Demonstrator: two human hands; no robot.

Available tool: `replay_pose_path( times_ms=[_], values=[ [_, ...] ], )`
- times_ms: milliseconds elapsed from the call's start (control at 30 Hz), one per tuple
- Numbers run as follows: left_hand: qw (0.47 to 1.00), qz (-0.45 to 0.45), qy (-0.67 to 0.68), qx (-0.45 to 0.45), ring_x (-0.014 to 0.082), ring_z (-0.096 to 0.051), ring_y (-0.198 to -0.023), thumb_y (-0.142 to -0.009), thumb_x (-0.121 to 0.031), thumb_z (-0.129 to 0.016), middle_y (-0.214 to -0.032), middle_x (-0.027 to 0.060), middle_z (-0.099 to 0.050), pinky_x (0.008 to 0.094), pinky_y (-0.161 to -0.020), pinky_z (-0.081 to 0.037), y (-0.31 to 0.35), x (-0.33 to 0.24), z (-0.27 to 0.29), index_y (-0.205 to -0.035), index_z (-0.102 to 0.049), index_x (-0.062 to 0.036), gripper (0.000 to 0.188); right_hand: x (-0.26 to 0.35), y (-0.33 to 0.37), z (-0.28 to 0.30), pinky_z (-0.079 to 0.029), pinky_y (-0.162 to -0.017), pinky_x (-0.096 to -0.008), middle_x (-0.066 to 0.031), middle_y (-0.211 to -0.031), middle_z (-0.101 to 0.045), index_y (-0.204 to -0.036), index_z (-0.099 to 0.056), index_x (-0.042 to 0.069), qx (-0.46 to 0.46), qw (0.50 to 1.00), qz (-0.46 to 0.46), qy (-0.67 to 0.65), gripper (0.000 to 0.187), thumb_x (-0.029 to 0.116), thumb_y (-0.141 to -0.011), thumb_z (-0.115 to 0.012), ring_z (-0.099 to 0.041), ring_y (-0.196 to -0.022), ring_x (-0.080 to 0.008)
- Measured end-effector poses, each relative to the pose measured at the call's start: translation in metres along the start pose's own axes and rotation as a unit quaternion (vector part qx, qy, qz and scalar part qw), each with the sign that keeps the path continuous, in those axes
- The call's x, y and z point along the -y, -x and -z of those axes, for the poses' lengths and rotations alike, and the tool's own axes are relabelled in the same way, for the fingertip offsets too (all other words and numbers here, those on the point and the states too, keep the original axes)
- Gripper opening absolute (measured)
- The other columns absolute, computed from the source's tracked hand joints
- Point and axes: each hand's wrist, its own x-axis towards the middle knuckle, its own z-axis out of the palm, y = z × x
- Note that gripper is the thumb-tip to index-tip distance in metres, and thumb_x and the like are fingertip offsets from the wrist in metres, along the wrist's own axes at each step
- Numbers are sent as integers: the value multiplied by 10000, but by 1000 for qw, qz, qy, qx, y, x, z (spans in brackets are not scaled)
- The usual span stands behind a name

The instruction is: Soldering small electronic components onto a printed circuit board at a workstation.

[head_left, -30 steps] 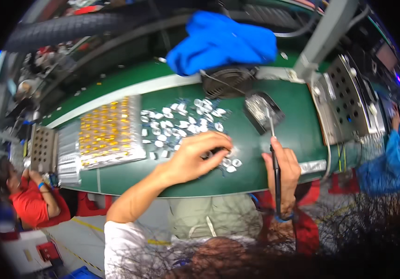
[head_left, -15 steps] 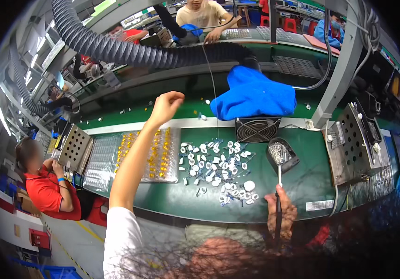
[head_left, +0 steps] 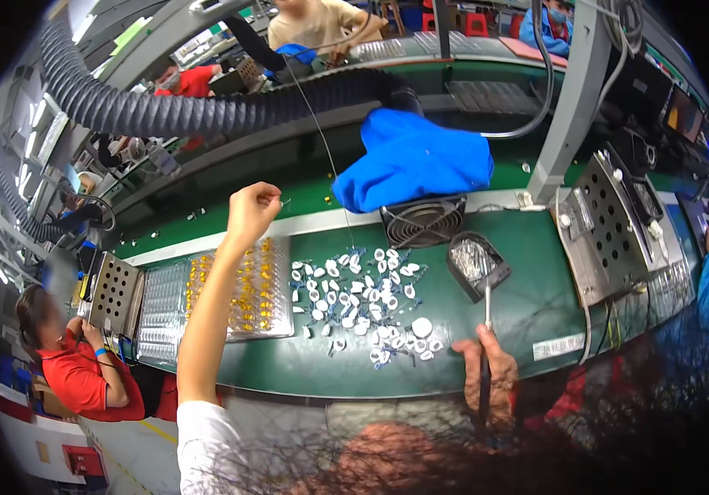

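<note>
My right hand [head_left: 494, 371] grips the dark handle of a soldering iron [head_left: 487, 307]. The iron's metal end reaches into a dark tip-cleaner box [head_left: 493, 279] filled with silvery metal wool [head_left: 471, 256]. My left hand [head_left: 254, 213] is raised over the rear of the bench, fingertips pinched together. A thin sliver shows beside those fingertips, too small to name. Between my hands, many small white oval parts with dark blue leads [head_left: 346, 297] lie scattered on the green bench top. Below my left wrist sits a clear tray of yellow parts [head_left: 251, 289].
A blue cloth [head_left: 420, 161] covers something above a black fan [head_left: 424, 223]. A thin wire [head_left: 321, 132] hangs down to the bench. On the right stands a perforated metal box [head_left: 602, 223]. A ribbed hose [head_left: 164, 111] crosses above. A co-worker in red [head_left: 86, 371] sits at left.
The whole view has shifted, so the bench appears farther left. My left hand has closed into a pinch with a thin sliver showing. The iron's tip stays in the cleaner box.
</note>
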Motion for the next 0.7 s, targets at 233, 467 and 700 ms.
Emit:
replay_pose_path(
  times_ms=[233,467,700],
  values=[
    [954,17,287,84,180,-714,-995,-886,67,-766,-1109,130,-708,286,-859,-614,120,-140,-22,-1075,-724,57,194,16,-7,-9,-543,-587,-321,-143,-943,-783,-1281,-601,2,36,999,8,-8,355,-76,-936,-630,-671,-626,-219],
    [957,-84,247,127,176,-722,-945,-838,74,-791,-1060,131,-728,276,-826,-614,160,-170,-66,-1027,-733,31,203,21,-18,-10,-574,-677,-345,-182,-1082,-773,-1192,-572,6,52,998,18,-10,241,-72,-968,-614,-691,-713,-234],
    [956,-203,194,83,240,-698,-817,-754,80,-807,-926,98,-725,334,-695,-569,168,-184,-81,-955,-716,-13,239,18,-18,-10,-564,-664,-343,-184,-1178,-757,-1125,-579,27,84,995,39,26,283,-92,-892,-686,-684,-790,-280]
  ],
)
